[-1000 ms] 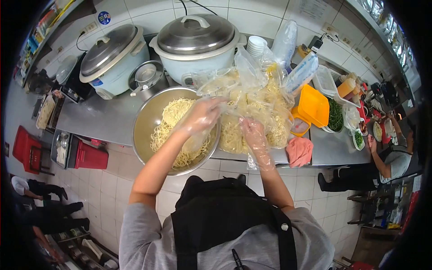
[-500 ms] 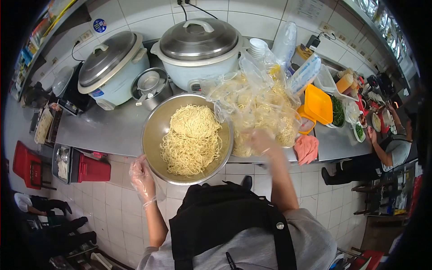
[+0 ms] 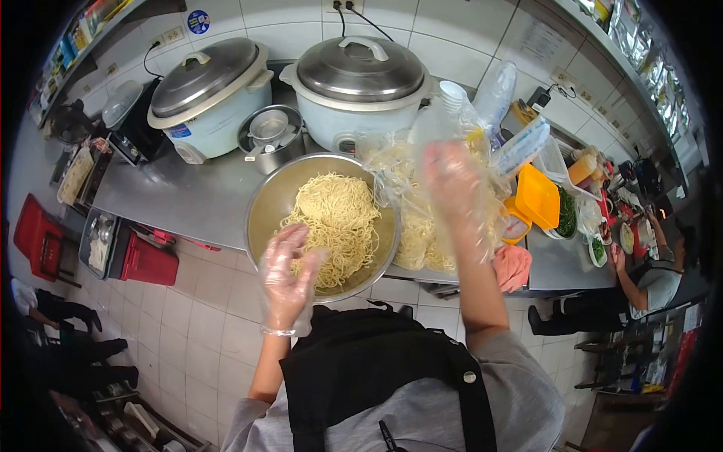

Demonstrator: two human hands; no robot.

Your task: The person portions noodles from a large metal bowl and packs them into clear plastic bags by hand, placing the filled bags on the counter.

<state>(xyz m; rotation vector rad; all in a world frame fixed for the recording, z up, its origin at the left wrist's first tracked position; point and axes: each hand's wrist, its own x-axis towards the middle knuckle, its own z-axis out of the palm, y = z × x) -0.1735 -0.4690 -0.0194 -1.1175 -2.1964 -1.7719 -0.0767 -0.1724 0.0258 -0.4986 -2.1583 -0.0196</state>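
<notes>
A large steel bowl [image 3: 263, 197] holds a heap of pale noodles [image 3: 339, 218]. Over the bowl's front left rim is my left hand [image 3: 288, 271], in a clear plastic glove, its fingers apart and nothing held. My right hand [image 3: 454, 177], also gloved, is above the pile of clear bags of noodles [image 3: 422, 237] to the right of the bowl. Motion smears its fingers, so whether it grips a bag cannot be made out.
Behind stand two lidded cookers [image 3: 358, 113] and a small steel pot [image 3: 282, 157]. Rightward are an orange container [image 3: 538, 196], a scale [image 3: 515, 227], a pink cloth [image 3: 512, 267] and greens [image 3: 566, 215]. A co-worker [image 3: 654, 290] stands at the far right.
My left hand has gone from the bags to the bowl's left side, then up over its front left rim. My right hand has risen over the bags. The noodles in the bowl are now uncovered.
</notes>
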